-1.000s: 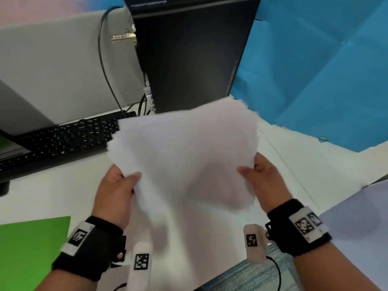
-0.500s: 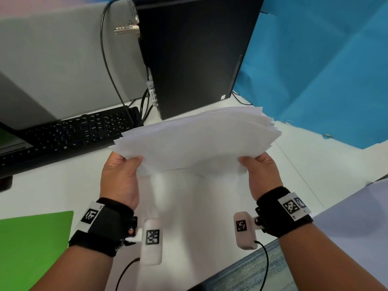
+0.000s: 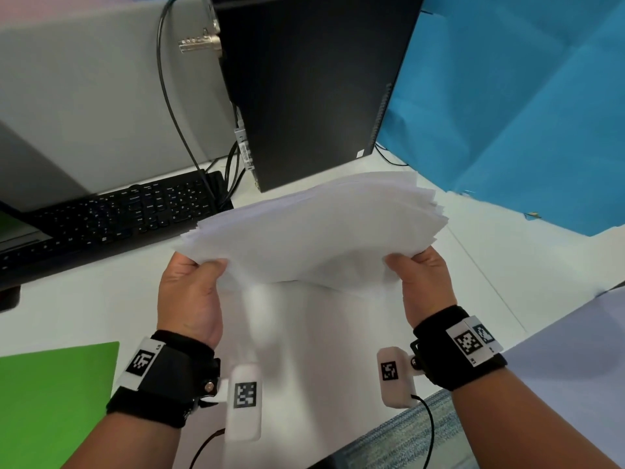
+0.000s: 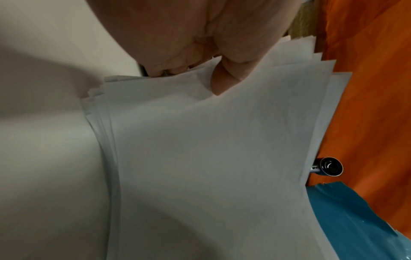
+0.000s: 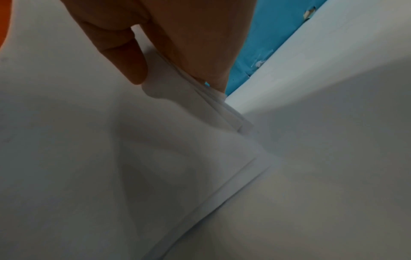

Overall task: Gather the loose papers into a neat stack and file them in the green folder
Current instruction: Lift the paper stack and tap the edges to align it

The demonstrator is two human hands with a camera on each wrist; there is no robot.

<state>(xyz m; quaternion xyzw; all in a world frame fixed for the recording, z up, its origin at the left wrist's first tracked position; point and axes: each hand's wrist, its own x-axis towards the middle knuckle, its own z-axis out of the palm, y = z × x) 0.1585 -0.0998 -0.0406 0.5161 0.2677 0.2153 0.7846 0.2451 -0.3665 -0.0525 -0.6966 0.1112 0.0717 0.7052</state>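
A stack of several white papers [image 3: 314, 231] hangs above the white desk, held nearly level with its edges fanned unevenly. My left hand [image 3: 189, 286] grips the stack's near left corner, thumb on top. My right hand [image 3: 419, 275] grips the near right corner the same way. In the left wrist view the thumb [image 4: 224, 77] presses on the papers [image 4: 211, 158]. The right wrist view shows my right hand's fingers [image 5: 124, 51] pinching the staggered sheets [image 5: 155, 158]. The green folder [image 3: 50, 401] lies flat on the desk at the lower left, apart from both hands.
A black computer tower [image 3: 311, 86] stands behind the papers, with cables beside it. A black keyboard [image 3: 111, 214] lies at the back left. Blue sheeting [image 3: 521, 106] covers the right rear. A pale sheet [image 3: 575, 367] lies at the right front edge.
The stack has tipped from nearly upright, facing me, down to almost level. Both hands kept their grip on its near corners and moved slightly forward.
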